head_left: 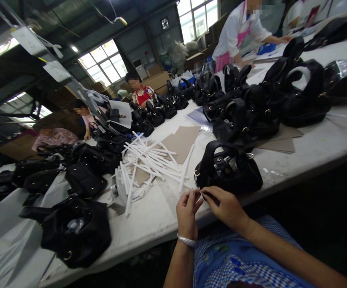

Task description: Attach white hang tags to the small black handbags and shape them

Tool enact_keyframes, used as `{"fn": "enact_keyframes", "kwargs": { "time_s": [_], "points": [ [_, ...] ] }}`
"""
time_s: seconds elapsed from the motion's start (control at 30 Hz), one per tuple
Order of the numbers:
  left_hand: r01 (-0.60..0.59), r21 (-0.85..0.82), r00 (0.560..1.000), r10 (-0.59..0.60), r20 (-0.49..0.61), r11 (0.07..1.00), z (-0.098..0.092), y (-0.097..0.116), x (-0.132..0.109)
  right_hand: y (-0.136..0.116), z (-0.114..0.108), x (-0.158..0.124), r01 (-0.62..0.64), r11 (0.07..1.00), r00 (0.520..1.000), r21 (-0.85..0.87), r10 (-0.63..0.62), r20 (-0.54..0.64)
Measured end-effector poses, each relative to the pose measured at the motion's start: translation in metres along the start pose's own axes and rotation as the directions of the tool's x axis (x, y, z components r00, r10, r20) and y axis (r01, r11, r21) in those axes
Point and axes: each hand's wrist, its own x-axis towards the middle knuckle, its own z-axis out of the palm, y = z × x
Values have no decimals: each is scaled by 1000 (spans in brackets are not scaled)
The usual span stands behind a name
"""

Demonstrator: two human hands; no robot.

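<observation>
A black handbag (236, 176) with gold rings stands at the table's front edge, its top open and its handle raised. From its left ring a thin white string (198, 185) runs down to my hands. My left hand (188, 205) pinches the string between thumb and fingertips. Close against it, my right hand (225, 203) also pinches the string, just in front of the bag. The fingertips of both hands nearly meet, and the string's ends are too small to make out.
White sticks (149, 158) lie heaped left of the bag, over brown cardboard sheets (183, 140). Another black handbag (77, 232) sits at the front left. Many more black bags (251, 108) crowd the table (305, 164) behind. Several people work around it, one in a pink apron (224, 60).
</observation>
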Motion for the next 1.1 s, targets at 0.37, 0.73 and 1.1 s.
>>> {"fn": "enact_keyframes", "kwargs": {
  "time_s": [0.37,0.73,1.1],
  "points": [
    [210,-230,967,-167,193,950,8,28,3,-16,-31,15,-316,895,947,315,319,43],
    [222,-269,960,-162,228,937,26,36,12,-11,-36,17,-298,936,954,185,298,27],
    [171,-223,980,-141,143,960,29,17,13,-14,-30,19,-448,728,879,519,463,111]
  ]
}}
